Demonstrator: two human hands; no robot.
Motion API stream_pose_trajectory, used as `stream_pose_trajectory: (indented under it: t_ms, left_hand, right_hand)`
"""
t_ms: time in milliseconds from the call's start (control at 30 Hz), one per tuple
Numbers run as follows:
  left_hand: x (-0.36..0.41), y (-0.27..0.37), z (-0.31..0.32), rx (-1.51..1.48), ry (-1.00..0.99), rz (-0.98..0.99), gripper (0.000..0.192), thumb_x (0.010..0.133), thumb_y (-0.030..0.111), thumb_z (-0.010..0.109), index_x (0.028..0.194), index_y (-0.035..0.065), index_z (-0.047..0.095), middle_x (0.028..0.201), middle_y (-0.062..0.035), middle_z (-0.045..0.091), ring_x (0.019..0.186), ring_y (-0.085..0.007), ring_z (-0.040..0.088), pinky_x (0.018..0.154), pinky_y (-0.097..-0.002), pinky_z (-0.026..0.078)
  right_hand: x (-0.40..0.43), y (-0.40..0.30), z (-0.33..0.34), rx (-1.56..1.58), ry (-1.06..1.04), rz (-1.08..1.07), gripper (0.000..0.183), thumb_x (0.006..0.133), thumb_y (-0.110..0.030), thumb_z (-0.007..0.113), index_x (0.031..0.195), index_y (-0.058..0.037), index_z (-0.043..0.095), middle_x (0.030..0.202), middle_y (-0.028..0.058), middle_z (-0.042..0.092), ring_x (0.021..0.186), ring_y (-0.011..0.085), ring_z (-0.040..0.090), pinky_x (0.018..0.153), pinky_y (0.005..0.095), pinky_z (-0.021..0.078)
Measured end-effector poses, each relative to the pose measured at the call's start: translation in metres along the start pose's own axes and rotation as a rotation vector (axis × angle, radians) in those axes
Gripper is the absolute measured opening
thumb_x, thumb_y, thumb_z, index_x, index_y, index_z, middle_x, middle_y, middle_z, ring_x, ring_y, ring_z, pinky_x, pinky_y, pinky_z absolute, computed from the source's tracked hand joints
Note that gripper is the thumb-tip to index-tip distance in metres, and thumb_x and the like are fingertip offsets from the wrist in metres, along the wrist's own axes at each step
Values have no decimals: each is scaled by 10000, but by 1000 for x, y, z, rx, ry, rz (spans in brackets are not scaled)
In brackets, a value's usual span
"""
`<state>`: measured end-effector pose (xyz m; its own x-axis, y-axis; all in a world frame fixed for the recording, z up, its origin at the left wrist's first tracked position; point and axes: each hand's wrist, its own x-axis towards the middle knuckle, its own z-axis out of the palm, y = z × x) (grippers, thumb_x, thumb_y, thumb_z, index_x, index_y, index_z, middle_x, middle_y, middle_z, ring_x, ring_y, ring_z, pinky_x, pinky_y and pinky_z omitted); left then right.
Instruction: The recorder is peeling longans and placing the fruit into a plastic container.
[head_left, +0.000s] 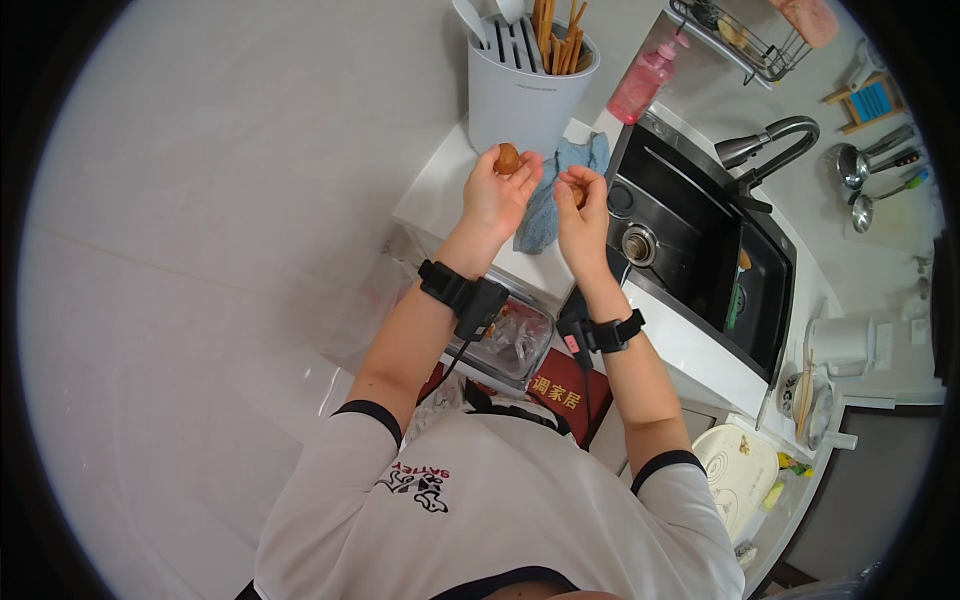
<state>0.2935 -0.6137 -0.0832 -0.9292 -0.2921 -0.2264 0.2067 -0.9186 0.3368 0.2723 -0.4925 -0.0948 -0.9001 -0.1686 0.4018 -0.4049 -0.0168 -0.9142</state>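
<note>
My left hand (495, 196) is turned palm up, its fingers partly spread. A smooth brown egg (508, 159) sits between its thumb and fingers. Close by on the right, my right hand (585, 225) curls its fingers around a second brown egg (578, 196), mostly hidden by them. Both hands are above the white countertop (450, 184), near a crumpled blue cloth (541, 217). Just beyond them stands a light grey utensil holder (525, 112) with chopsticks (559, 52) and white-handled utensils.
At right is a black sink (675, 225) with a pull-out faucet (772, 146). A pink pump bottle (643, 82) stands at the sink's far corner. Below my forearms is a clear-sided bin (517, 341) holding plastic waste. Ladles (862, 214) hang on the right wall.
</note>
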Motion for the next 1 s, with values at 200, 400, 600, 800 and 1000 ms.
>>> stream_pose_trajectory:
  t_ms: [200,400,600,800,1000]
  left_hand:
    - [-18,14,-12,144,-236,-206,420,953,414,427,1061,14,491,772,-35,500,599,-95,366,621,-249,354]
    - [-30,21,-9,164,-365,-232,430,956,396,428,1109,-2,484,767,-37,497,582,-80,377,605,-228,343]
    - [-40,24,-4,290,-444,-223,505,967,412,386,1231,-14,444,771,-36,498,585,-80,392,603,-234,352]
    - [-45,21,8,548,-496,-119,516,974,381,386,1308,-12,394,861,-50,544,616,-81,420,568,-227,360]
    - [-50,25,14,696,-609,-49,525,941,245,508,1372,24,305,935,-82,569,686,-95,486,575,-237,398]
  right_hand:
    - [1,41,-15,-509,-314,20,241,746,-89,682,900,7,522,858,164,525,742,294,525,675,368,434]
    - [2,60,-23,-683,-448,-130,326,727,-116,691,1006,-18,556,923,172,548,899,362,524,804,404,438]
    - [15,11,-23,-356,-320,-29,258,827,-180,636,1031,-28,594,954,108,590,903,231,578,750,315,470]
    - [18,-49,-32,64,-494,48,328,849,-202,639,1140,-57,596,940,12,598,863,93,538,724,237,437]
    - [16,-70,-42,13,-599,-58,385,815,-193,671,1155,-43,573,1013,54,583,932,143,529,780,254,422]
